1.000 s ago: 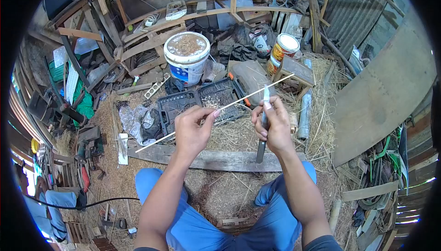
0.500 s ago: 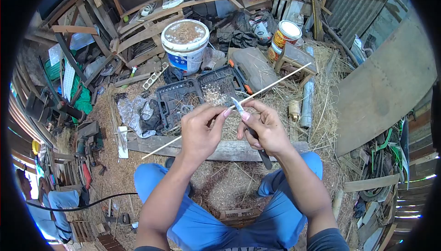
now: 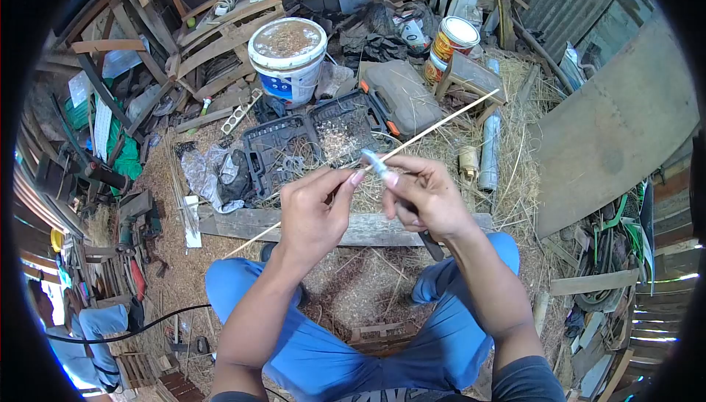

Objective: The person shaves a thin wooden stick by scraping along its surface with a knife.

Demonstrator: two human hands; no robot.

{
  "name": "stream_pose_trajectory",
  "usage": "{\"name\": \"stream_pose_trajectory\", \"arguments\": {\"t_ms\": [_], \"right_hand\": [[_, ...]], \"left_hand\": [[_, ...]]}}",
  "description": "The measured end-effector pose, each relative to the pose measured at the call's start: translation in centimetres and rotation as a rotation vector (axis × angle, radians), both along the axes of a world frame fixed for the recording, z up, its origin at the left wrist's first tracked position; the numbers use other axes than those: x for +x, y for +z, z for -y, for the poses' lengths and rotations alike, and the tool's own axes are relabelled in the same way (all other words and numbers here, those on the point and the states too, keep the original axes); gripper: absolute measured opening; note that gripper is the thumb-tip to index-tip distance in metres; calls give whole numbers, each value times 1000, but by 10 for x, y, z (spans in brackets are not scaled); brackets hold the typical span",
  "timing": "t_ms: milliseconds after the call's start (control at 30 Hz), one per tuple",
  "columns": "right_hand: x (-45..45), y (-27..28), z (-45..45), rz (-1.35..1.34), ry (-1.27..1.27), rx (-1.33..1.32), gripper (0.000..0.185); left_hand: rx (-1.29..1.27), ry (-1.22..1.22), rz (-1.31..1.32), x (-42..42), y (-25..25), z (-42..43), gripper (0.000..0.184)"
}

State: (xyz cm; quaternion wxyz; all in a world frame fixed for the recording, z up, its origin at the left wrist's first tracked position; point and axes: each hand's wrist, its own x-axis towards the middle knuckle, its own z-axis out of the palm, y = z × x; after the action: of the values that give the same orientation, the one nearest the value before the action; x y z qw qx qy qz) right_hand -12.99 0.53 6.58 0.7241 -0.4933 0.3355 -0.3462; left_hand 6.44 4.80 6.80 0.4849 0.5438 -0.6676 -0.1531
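A long thin pale stick (image 3: 447, 119) slants from lower left to upper right in front of me; it looks like split bamboo. My left hand (image 3: 316, 211) pinches it near its middle between thumb and fingers. In my right hand (image 3: 426, 200) is a knife (image 3: 373, 161), its blade lying against the stick just right of my left thumb. The blade is somewhat blurred. Its dark handle passes under my palm, and the end shows below my wrist. The right fingers curl around the knife, close beneath the stick.
A wooden plank (image 3: 375, 229) lies across in front of my knees. Beyond it are an open black tool case (image 3: 283, 148), a white bucket (image 3: 288, 63), stacked cans (image 3: 450, 45) and a grey pipe (image 3: 490, 148). A large board (image 3: 618, 126) leans at right. Another person's leg (image 3: 103, 321) shows at left.
The knife blade has tilted and shifted slightly left along the stick, and more of its handle is hidden. The whole view has moved a little; my left hand keeps its pinch.
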Motion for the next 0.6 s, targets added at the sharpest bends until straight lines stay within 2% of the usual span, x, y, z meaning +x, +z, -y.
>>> {"name": "stream_pose_trajectory", "arguments": {"t_ms": [100, 367, 600], "right_hand": [[-16, 12, 10, 22, -91, 12, 33], [-4, 6, -2, 9, 77, 78, 32], [-4, 6, -3, 29, 103, 122, 28]], "left_hand": [[10, 10, 12, -1, 4, -1, 9], [71, 6, -18, -4, 2, 0, 10], [49, 4, -22, -5, 0, -2, 10]]}}
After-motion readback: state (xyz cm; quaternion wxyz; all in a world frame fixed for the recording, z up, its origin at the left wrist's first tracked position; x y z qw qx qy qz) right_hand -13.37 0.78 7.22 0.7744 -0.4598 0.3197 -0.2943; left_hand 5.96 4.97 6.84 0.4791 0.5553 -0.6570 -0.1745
